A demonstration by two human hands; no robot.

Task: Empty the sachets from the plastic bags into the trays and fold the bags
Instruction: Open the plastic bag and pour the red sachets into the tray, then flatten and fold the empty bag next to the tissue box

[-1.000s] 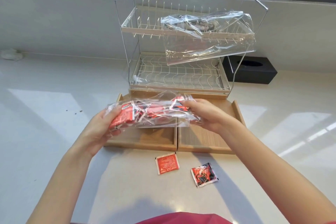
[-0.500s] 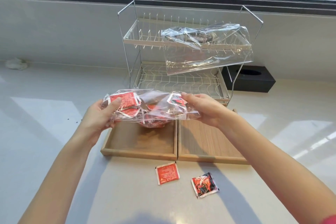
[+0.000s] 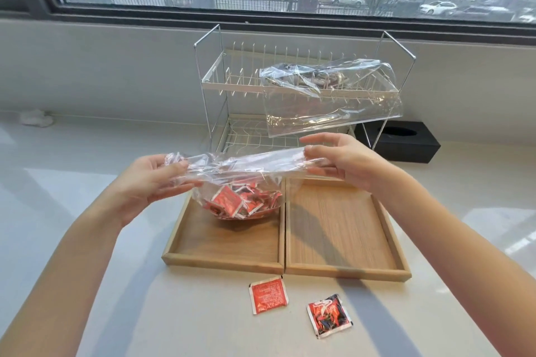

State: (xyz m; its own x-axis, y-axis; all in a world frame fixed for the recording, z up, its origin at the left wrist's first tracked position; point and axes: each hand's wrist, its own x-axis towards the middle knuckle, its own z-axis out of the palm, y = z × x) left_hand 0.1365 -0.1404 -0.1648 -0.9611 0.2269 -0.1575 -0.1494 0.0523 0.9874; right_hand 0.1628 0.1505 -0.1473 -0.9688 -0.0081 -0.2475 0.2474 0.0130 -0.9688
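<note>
Two hands hold one clear bag (image 3: 246, 165) stretched above the left tray (image 3: 223, 243): the left hand (image 3: 150, 182) pinches its left end, the right hand (image 3: 345, 162) pinches its right end, index finger extended. The bag's belly sags, filled with red sachets (image 3: 240, 201), over the tray's rear part; whether it touches the tray floor cannot be told. The right tray (image 3: 345, 238) abuts the left along one shared edge. Two loose sachets (image 3: 268, 298) lie on the counter (image 3: 87, 313) near the trays' front rims, apart from each other. A second bag (image 3: 333, 101) drapes over the rack (image 3: 232, 84) behind. Compared with half a second earlier, the sachets have slid from the bag's ends into its sagging middle.
</note>
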